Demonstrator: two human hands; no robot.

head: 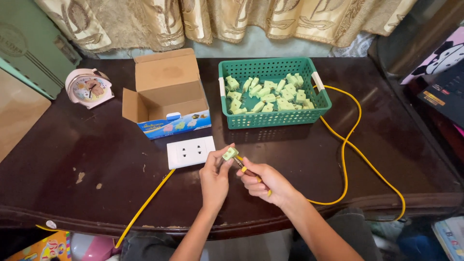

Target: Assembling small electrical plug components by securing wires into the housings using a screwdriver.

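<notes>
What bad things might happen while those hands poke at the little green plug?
The screwdriver in the right hand might slip off the small green plug and jab the left hand pinching it. The yellow cable loops over the table edge, so it could perhaps snag.

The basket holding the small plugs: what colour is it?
Green, with white handles; the basket shows clearly in the head view.

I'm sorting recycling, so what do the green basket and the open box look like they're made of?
Green basket: apparently moulded plastic, with a uniform perforated grid and slight sheen. Open box: likely cardboard, its inside and flaps matte brown, its front printed blue.
</notes>
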